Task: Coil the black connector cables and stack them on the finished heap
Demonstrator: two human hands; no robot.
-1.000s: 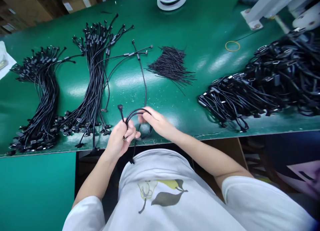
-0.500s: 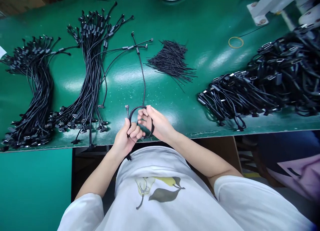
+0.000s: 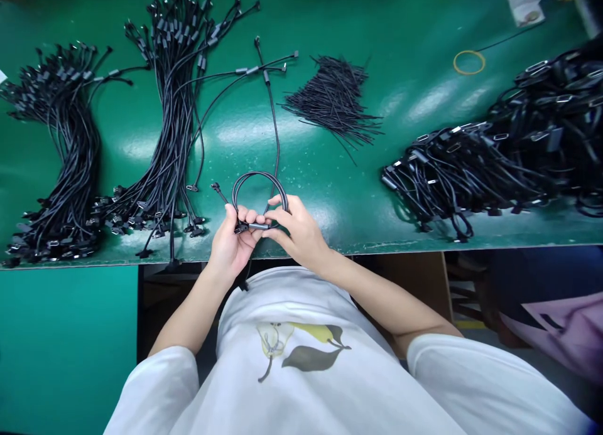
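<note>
Both hands meet at the near edge of the green table [image 3: 330,190] and hold one black cable [image 3: 258,182] wound into a small loop. My left hand [image 3: 232,241] is closed on the bottom of the loop, with a short plug end sticking out to its upper left. My right hand [image 3: 296,231] pinches the loop's lower right side, fingers curled round the strands. A loose end of the cable hangs below my left hand over the table edge.
Two long bundles of black cables [image 3: 162,121] lie at the left, with another bundle [image 3: 61,152] at the far left. A heap of thin black ties [image 3: 336,99] sits in the middle back. A big tangled pile of cables [image 3: 509,152] fills the right. A yellow rubber band [image 3: 468,62] lies at the back right.
The loop has been wound tighter and now stands above both hands. The hands have shifted slightly away from my body, and the camera has tilted down.
</note>
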